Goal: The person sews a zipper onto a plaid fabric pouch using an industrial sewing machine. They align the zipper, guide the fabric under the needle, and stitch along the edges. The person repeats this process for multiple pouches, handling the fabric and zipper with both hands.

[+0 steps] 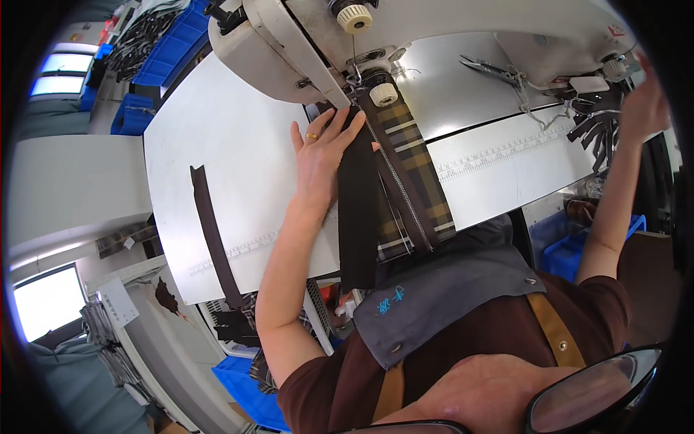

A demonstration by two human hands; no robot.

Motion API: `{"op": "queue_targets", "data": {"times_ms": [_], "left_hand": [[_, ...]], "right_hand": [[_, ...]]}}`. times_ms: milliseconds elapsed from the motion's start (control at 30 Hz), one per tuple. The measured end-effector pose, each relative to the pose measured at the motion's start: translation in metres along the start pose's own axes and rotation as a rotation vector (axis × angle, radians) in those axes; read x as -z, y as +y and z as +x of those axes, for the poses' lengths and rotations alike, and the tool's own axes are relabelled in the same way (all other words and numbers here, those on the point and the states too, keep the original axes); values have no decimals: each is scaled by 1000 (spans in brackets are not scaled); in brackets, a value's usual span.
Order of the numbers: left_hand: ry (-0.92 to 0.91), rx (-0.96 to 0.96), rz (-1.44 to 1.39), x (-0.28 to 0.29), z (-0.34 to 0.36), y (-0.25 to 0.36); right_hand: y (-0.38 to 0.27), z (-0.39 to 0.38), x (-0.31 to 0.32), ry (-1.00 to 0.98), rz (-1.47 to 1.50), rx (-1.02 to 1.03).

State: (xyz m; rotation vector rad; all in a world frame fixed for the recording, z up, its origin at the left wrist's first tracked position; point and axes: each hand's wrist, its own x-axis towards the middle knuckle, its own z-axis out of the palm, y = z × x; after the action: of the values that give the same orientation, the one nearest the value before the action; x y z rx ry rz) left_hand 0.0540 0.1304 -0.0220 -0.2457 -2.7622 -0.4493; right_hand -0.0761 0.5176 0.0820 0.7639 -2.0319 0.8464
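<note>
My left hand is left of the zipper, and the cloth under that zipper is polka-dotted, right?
Not quite: the cloth under the zipper is plaid, as the head view shows. The left hand is indeed left of it.

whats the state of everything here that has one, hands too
Left hand, fingers spread, palm down
Right hand, raised, finger pose unclear
Black strip, hanging past the table
Plaid fabric, spread flat
Zipper, laid lengthwise, open or closed unclear
Brown strip, lying apart
Snips, lying down
</note>
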Motion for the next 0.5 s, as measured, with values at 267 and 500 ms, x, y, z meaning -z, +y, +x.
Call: {"op": "queue_targets", "data": {"times_ms": [267, 500], "left_hand": [[-26, -36, 26, 0, 1, -3], [-25, -44, 26, -2, -1, -4]], "right_hand": [[-101, -49, -188, -510, 204, 472], [-102, -61, -207, -536, 75, 467]]}}
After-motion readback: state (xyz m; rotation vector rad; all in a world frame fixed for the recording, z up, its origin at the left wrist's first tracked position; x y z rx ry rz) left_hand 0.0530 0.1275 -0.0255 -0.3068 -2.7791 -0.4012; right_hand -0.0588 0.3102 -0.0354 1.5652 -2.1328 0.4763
